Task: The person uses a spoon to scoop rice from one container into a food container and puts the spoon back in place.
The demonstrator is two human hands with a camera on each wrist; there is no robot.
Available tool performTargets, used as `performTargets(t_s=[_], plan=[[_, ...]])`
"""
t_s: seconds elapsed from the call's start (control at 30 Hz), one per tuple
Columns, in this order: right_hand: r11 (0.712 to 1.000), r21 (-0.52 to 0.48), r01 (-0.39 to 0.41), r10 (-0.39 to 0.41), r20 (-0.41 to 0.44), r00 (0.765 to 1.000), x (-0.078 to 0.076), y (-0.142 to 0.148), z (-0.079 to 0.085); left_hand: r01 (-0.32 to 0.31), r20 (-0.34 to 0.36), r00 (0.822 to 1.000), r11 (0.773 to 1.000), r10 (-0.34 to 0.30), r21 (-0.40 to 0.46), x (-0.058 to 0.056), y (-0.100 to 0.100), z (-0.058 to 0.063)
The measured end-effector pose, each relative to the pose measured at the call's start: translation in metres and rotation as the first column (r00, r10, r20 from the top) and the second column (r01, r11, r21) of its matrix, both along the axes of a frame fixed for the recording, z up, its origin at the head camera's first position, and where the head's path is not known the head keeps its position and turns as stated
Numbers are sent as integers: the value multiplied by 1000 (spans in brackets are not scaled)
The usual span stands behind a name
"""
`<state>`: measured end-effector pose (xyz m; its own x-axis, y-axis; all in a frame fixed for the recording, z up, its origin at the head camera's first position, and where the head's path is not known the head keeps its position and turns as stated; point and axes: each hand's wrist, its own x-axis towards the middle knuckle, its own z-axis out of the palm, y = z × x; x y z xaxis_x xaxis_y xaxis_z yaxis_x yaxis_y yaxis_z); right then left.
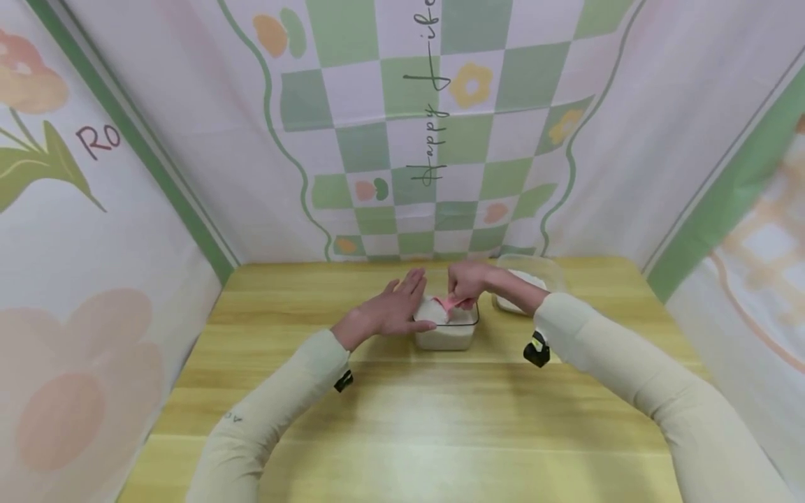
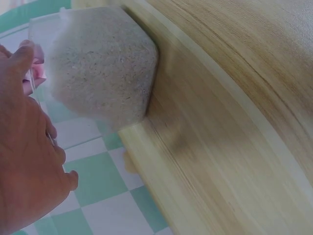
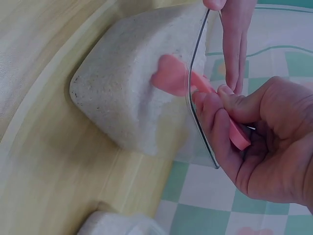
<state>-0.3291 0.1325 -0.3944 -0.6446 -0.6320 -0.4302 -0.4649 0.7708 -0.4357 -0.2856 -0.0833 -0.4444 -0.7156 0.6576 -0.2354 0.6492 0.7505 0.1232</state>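
Presently, spilled grain looks like the likeliest mishap. The clear container (image 1: 444, 341) stands on the tabletop (image 1: 453, 412), with pale, rice-like grain (image 1: 430, 311) banked high toward its left side and sloping lower toward the right. The person's right hand (image 1: 468, 281) grips the handle of a pink scoop (image 3: 171, 77), whose bowl is inside the container, against the grain; how full it is cannot be told. Those fingers are curled tightly round the handle, close to the rim, so a steep lift could knock the scoop on the glass-like edge and shake grain loose.

The left hand (image 1: 397, 307) lies along the container's left side, its fingers straight rather than wrapped round it, the thumb reaching along the near edge. Such a light brace might let the container slide or tip if the scoop pushed hard against a wall. Pressing into the high bank could also send grain over the left rim.

A second clear container (image 1: 553, 269), holding white contents, stands well to the right, partly behind the right forearm; a low swing of that arm or its loose sleeve (image 1: 604, 342) could bump it.
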Motion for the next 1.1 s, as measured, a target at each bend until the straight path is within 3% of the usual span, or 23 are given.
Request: performTargets(t_s=[0.2,0.4,0.67,0.97,1.1], plan=[[996,-50,79,-77,50,996,1,12,-4,14,2,1000,1000,-14,3,-2,4,0],[972,-130,196,-173,166,971,4,30,-4,24,6,1000,1000,-24,13,-3,9,-1],[917,-241,318,-233,323,917,6,46,-4,17,6,1000,1000,-17,11,-2,4,0],[869,-327,370,-247,361,899,13,60,-9,9,10,1000,1000,-9,14,0,1,2],[840,-350,415,-267,399,877,15,66,-13,-1,18,1000,1000,0,18,2,-1,1]])
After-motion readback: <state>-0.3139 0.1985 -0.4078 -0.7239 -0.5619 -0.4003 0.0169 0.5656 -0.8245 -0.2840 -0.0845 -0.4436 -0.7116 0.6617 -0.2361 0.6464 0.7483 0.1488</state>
